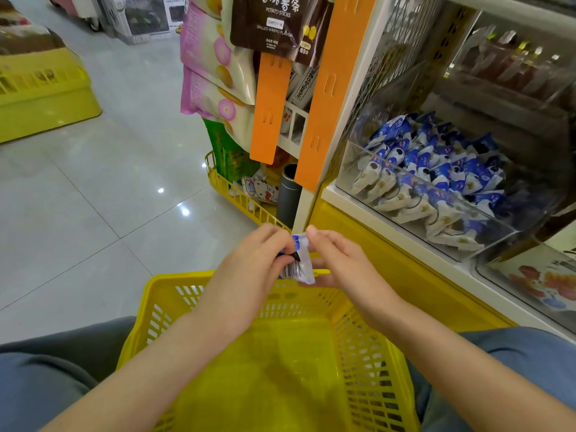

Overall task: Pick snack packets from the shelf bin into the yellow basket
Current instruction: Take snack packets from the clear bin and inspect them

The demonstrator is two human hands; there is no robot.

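Note:
A small blue-and-white snack packet (300,260) with a barcode is held above the far rim of the yellow basket (162,294). My left hand (249,275) pinches its left side and my right hand (333,260) holds its right edge. The basket sits between my knees, and its floor shows bare. To the right, a clear shelf bin (352,176) holds several more of the same blue-and-white packets (436,169).
Orange hanging strips (268,110) and hung snack bags (215,57) stand just beyond my hands. A low yellow wire rack (230,194) sits at the shelf's foot. Another yellow basket (40,85) rests on the tiled floor at far left. Further clear bins lie above and below.

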